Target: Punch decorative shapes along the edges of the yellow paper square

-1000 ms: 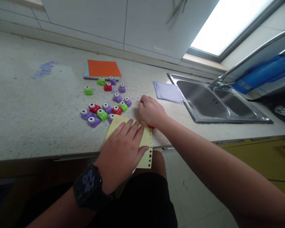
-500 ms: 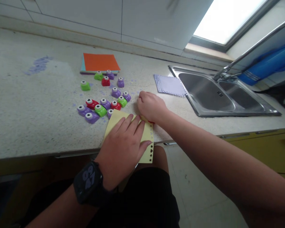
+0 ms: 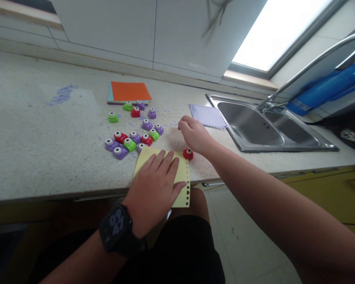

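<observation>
My left hand [image 3: 154, 185] lies flat on a sheet of yellow paper [image 3: 181, 167] that hangs over the counter's front edge. Small shapes, stars and a heart among them, are punched along the paper's right side. At its upper right corner sits a red craft punch [image 3: 188, 154]. Just above and behind that punch hovers my right hand [image 3: 194, 133], its fingers curled in and nothing visible in them. More craft punches in purple [image 3: 120, 153], green [image 3: 130, 144] and red [image 3: 135, 112] are scattered left of and behind the paper.
A stack of coloured paper [image 3: 130, 91], orange on top, lies near the wall. Punched lilac sheets [image 3: 210, 116] rest beside the steel sink [image 3: 245, 149], partly over its rim. Purple paper bits [image 3: 62, 95] lie on the counter at far left.
My right hand has lifted off the red punch, which now shows at the paper's corner. My left hand stays on the paper. The camera view has shifted slightly.
</observation>
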The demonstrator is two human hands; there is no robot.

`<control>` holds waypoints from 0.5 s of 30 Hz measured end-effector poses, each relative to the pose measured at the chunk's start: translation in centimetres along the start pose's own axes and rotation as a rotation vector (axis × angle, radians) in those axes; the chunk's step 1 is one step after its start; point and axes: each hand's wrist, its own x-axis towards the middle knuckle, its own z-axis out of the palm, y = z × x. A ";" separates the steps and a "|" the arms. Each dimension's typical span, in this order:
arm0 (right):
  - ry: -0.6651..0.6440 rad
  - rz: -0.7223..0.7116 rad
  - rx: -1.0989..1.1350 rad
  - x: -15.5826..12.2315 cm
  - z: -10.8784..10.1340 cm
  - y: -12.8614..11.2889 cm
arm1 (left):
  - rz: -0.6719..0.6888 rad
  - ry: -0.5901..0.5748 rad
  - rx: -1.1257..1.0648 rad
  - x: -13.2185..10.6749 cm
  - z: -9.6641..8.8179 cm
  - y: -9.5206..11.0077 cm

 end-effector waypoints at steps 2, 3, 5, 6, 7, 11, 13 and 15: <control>-0.106 -0.076 0.058 -1.0 -0.7 0.6 | -0.007 0.003 -0.005 0.0 0.1 0.1; -0.184 -0.109 0.085 -1.7 -1.1 1.0 | -0.013 0.005 -0.005 0.0 0.1 0.1; -0.314 -0.156 0.108 -3.0 -1.8 2.1 | -0.020 0.006 -0.003 0.0 0.3 0.1; -0.334 -0.164 0.103 -3.6 -2.1 2.7 | -0.021 0.006 -0.002 0.0 0.5 0.0; -0.346 -0.167 0.100 -4.2 -2.3 3.2 | -0.019 0.008 -0.001 0.0 0.6 0.0; -0.337 -0.224 0.125 -5.3 -2.7 4.5 | -0.017 0.005 0.005 -0.2 0.9 -0.2; -0.321 -0.246 0.122 -5.3 -2.6 4.5 | -0.018 -0.003 0.009 -0.2 0.9 -0.2; -0.309 -0.255 0.116 -5.3 -2.6 4.5 | -0.018 -0.011 0.011 -0.2 0.8 -0.2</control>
